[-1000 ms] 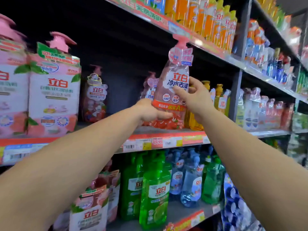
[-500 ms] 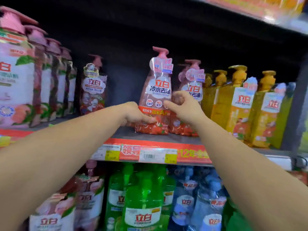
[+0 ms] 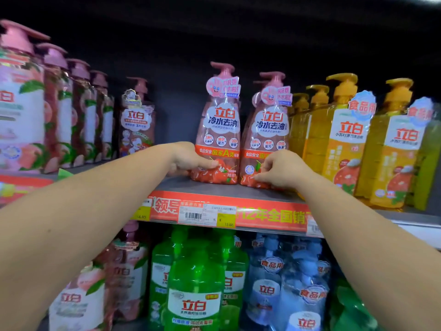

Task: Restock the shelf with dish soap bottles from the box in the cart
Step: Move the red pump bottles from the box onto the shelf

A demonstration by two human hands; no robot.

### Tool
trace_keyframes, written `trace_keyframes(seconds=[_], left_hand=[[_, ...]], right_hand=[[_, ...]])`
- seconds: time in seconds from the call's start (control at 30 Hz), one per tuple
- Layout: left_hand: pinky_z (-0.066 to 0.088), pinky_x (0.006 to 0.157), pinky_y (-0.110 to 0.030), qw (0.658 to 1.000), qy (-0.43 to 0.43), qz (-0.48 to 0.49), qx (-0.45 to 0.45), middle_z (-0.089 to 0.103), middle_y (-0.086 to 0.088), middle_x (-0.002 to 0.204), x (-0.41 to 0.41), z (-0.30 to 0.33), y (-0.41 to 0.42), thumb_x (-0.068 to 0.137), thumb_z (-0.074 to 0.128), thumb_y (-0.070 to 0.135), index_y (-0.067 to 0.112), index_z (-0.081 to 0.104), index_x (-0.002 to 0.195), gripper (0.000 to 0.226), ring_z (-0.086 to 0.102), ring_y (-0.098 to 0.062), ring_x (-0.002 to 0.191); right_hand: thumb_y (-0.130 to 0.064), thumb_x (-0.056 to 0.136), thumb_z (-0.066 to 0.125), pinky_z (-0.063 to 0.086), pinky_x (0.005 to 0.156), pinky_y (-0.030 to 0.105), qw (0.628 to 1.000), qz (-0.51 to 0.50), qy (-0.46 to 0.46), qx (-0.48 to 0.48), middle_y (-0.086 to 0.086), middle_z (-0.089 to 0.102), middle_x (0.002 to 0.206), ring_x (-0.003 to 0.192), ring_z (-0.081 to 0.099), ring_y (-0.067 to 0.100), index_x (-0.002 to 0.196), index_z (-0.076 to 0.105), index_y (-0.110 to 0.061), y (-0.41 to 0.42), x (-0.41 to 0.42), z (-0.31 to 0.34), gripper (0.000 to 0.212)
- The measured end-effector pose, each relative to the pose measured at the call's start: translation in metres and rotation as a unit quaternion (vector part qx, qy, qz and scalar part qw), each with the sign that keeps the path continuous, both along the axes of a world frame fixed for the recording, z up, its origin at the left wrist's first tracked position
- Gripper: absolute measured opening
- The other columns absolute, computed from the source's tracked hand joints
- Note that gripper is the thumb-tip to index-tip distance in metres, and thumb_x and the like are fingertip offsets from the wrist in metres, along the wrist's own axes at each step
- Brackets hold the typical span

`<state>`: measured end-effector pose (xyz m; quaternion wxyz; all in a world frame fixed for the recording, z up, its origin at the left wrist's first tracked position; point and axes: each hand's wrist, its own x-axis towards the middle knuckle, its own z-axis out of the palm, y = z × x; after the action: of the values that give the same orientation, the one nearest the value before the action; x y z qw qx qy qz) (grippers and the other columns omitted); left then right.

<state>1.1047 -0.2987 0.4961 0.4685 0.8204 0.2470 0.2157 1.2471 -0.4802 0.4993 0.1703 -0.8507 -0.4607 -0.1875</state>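
Beside yellow bottles (image 3: 343,139), hands grip pink bottles (image 3: 220,130).

Supermarket aisle, stocked shelf (image 3: 229,187) rows of pump detergent bottles (image 3: 347,139), red promo strip (image 3: 269,212), barcode price tags (image 3: 206,215)

dark shelving bay (image 3: 214,32), shadowed back

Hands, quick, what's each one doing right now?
Left hand: grips the left red bottle at its base.
Right hand: pinches the right red bottle low down.
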Motion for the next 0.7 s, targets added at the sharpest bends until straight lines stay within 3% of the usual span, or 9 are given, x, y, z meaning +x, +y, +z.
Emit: trace_keyframes(seconds=[0.23, 0.43, 0.47, 0.53, 0.6, 0.7], left_hand=[[0.042, 0.106, -0.036, 1.000, 0.011, -0.005, 0.013, 0.066, 0.001, 0.123, -0.002, 0.000, -0.006, 0.085, 0.072, 0.030, 0.020, 0.056, 0.127, 0.046, 0.058, -0.017, 0.116], [0.041, 0.108, -0.038, 0.998, 0.048, 0.009, 0.037, 0.062, 0.000, 0.129, -0.007, 0.001, -0.016, 0.079, 0.076, 0.041, 0.020, 0.057, 0.124, 0.053, 0.055, -0.021, 0.124], [0.041, 0.105, -0.035, 0.996, 0.053, 0.027, 0.065, 0.060, -0.002, 0.132, -0.012, 0.003, -0.020, 0.079, 0.077, 0.043, 0.019, 0.057, 0.120, 0.051, 0.054, -0.021, 0.125], [0.037, 0.100, -0.029, 0.982, 0.034, 0.104, 0.155, 0.045, -0.005, 0.147, -0.032, 0.008, -0.024, 0.079, 0.075, 0.047, 0.014, 0.044, 0.139, 0.075, 0.045, -0.023, 0.133], [0.033, 0.109, -0.030, 0.959, -0.009, 0.156, 0.237, 0.033, -0.006, 0.156, -0.068, 0.011, -0.022, 0.079, 0.075, 0.048, 0.012, 0.022, 0.153, 0.098, 0.036, -0.022, 0.141], [0.035, 0.111, -0.029, 0.918, -0.048, 0.227, 0.322, 0.045, -0.004, 0.148, -0.151, -0.001, -0.007, 0.082, 0.074, 0.038, 0.013, 0.035, 0.148, 0.081, 0.043, -0.018, 0.136]], right_hand=[[-0.034, 0.082, 0.074, 0.039, 0.070, 0.026, 0.999, -0.017, 0.010, 0.032, 0.001, 0.062, 0.078, 0.079, 0.055, 0.017, 0.069, 0.063, -0.017, 0.002, 0.000, -0.004, 0.024], [-0.035, 0.084, 0.066, 0.044, 0.069, 0.029, 0.998, -0.048, 0.005, 0.045, 0.007, 0.068, 0.098, 0.085, 0.059, 0.026, 0.088, 0.065, -0.015, 0.014, -0.012, -0.010, 0.021], [-0.035, 0.085, 0.065, 0.045, 0.071, 0.030, 0.997, -0.030, -0.001, 0.067, 0.007, 0.067, 0.100, 0.089, 0.059, 0.026, 0.087, 0.064, -0.017, 0.019, -0.023, -0.009, 0.019], [-0.034, 0.085, 0.065, 0.048, 0.078, 0.034, 0.990, 0.039, -0.008, 0.135, 0.004, 0.067, 0.101, 0.096, 0.060, 0.027, 0.080, 0.059, -0.024, 0.034, -0.053, -0.007, 0.013], [-0.031, 0.084, 0.064, 0.050, 0.082, 0.036, 0.972, 0.127, -0.009, 0.200, 0.001, 0.067, 0.098, 0.097, 0.061, 0.025, 0.079, 0.057, -0.026, 0.054, -0.091, -0.006, 0.010], [-0.028, 0.084, 0.062, 0.049, 0.086, 0.036, 0.943, 0.245, -0.004, 0.223, 0.000, 0.068, 0.104, 0.101, 0.061, 0.023, 0.098, 0.065, -0.026, 0.096, -0.157, -0.011, 0.014]])
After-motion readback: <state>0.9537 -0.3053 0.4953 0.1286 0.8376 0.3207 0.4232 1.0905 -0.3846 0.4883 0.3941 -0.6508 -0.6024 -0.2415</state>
